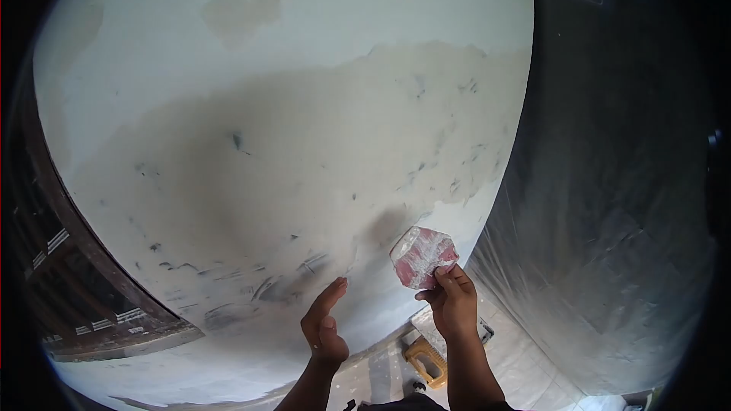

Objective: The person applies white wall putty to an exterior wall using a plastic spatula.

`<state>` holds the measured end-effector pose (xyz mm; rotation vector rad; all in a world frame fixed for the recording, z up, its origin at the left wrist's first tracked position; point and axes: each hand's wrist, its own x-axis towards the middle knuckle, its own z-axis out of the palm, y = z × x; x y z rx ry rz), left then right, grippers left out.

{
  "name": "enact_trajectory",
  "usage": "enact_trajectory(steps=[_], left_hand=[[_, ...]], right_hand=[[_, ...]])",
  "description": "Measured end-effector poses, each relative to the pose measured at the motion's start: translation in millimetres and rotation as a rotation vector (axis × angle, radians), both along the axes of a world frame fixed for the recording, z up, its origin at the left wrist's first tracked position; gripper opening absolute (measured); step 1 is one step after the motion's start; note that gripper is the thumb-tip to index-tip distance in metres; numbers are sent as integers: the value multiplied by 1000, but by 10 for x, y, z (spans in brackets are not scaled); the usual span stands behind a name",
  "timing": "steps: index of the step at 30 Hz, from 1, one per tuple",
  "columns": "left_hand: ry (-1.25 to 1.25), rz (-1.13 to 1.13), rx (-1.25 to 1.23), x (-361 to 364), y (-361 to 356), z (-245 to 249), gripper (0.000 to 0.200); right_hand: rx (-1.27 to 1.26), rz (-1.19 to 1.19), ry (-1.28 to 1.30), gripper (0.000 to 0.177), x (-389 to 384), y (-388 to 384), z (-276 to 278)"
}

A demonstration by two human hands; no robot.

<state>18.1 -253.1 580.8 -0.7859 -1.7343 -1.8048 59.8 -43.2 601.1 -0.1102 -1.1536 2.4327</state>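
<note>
My right hand (454, 303) pinches a piece of red sandpaper (423, 257) by its lower edge, thumb on the near face. White dust covers much of its pinkish-red surface. Behind it stands a pale wall (304, 122) with beige patches and scattered dark scuffs. To the left, my left hand (327, 326) is raised close to the wall's lower part. Its fingers are stretched out and bent slightly inward, the thumb stands apart, and nothing is in it.
Dark sheeting (601, 167) hangs to the right of the wall, under a clear plastic film lower down. A brown-framed window (84, 274) is on the left. Below my hands, a yellow plastic object (426, 365) with an opening sits on the dusty tiled floor (506, 361).
</note>
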Motion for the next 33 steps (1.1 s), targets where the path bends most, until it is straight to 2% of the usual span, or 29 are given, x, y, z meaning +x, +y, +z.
enact_trajectory(steps=[5, 8, 13, 16, 17, 19, 20, 21, 23, 25, 27, 28, 33], left_hand=[[-319, -154, -58, 86, 421, -722, 67], [-540, -256, 46, 176, 715, -1043, 59], [-803, -237, 61, 95, 1224, -1783, 59], [-1075, -168, 22, 167, 1511, -2310, 66], [-1086, -154, 17, 97, 1602, -2521, 66], [-1320, -145, 5, 187, 1739, -2877, 68], [-1412, -133, 23, 229, 1796, -3021, 71], [-1443, -128, 4, 269, 1853, -3169, 71], [-1552, -115, -13, 341, 1991, -3501, 74], [-1626, -123, -50, 312, 2050, -3873, 77], [-1738, -140, -22, 300, 2151, -4226, 80], [-1778, -159, -29, 300, 2173, -4430, 85], [-1862, -177, 0, 146, 2404, -5113, 91]], right_hand=[[-42, -28, -174, 21, 209, 302, -585], [2, -47, -299, 22, 409, 542, -954], [82, -106, -500, 21, 447, 1250, -1720], [293, -212, -653, 17, 537, 1841, -2469], [285, -199, -663, 17, 430, 2050, -2709], [727, -124, -957, 15, 521, 2371, -3089], [777, -120, -998, 17, 537, 2471, -3291], [760, -108, -1029, 17, 537, 2524, -3434], [984, -81, -1047, 20, 501, 2643, -3714], [991, -32, -1062, 24, 402, 2665, -4143], [1111, -2, -970, 23, 260, 2650, -4492], [1052, 79, -1021, 22, 224, 2640, -4656], [987, 176, -1065, 20, -32, 2465, -5238]])
